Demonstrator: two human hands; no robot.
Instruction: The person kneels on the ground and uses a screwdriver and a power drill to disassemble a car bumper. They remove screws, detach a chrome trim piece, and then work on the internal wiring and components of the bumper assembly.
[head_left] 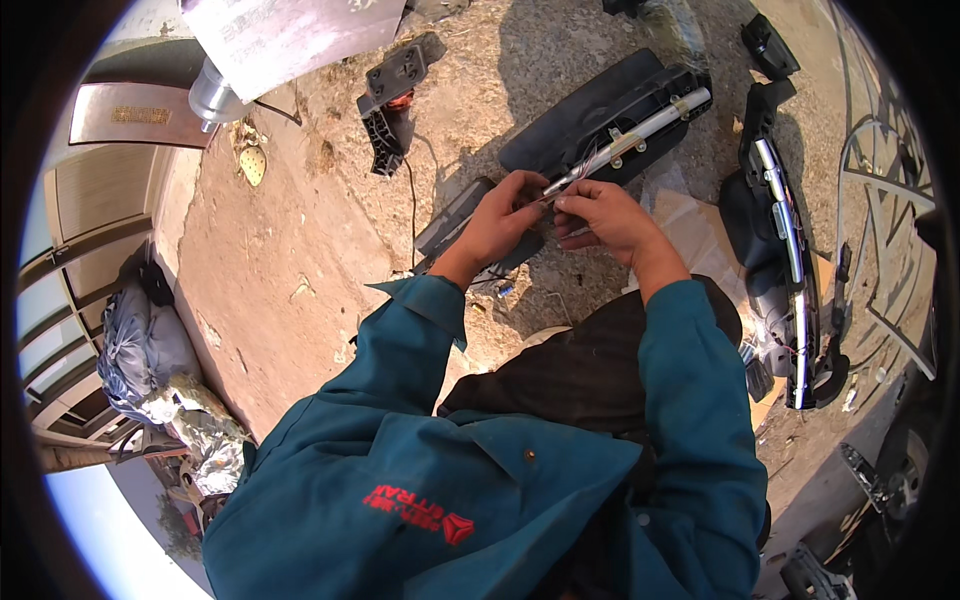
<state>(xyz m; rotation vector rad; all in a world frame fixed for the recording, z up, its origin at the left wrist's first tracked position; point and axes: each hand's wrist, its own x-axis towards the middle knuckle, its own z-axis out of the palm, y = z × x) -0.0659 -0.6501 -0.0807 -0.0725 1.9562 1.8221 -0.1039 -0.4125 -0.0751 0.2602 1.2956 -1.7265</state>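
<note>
My left hand (502,218) and my right hand (608,220) meet fingertip to fingertip, each closed in a pinch. Thin wires (578,178) lead into the fingers; their ends are too small to make out. Just beyond is a long black plastic part with a silver metal tube (640,135) along it, lying at a slant on the ground. The tube's near end comes right up to my fingertips. Beside it lies a wide black plastic panel (580,110). Partly behind my left hand is a dark flat piece (455,215).
To the right lies another long black part with silver tubes (785,230). A black bracket piece (388,130) with a cord sits at the upper left, near a silver cylinder (215,97). Stuffed bags (150,350) stand far left. A wire frame (890,180) stands far right.
</note>
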